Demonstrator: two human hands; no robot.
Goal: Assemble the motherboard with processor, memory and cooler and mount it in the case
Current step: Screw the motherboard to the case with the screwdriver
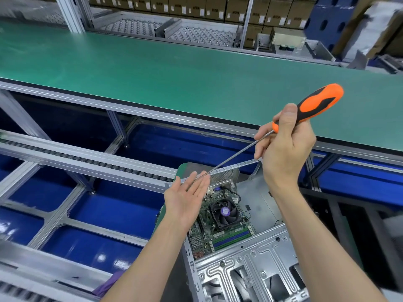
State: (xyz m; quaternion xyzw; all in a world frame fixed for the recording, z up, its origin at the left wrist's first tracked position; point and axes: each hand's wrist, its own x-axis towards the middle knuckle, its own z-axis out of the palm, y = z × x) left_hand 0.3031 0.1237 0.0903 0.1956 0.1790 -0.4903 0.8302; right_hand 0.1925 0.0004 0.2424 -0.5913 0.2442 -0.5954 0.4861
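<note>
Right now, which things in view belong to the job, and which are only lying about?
Job: screwdriver gripped by right hand; open left hand at its tip; motherboard with cooler in case.
Lying about: green conveyor belt; cardboard boxes.

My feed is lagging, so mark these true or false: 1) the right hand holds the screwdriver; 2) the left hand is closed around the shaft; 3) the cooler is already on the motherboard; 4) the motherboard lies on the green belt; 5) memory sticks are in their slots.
1) The right hand holds the screwdriver: true, its grip is on the orange and black handle.
2) False: the left hand is open, palm up, with the shaft tip lying near its fingers.
3) The cooler sits on the motherboard: true.
4) False: the board is inside the case, below the green belt.
5) Memory sticks are seated: true.
</note>
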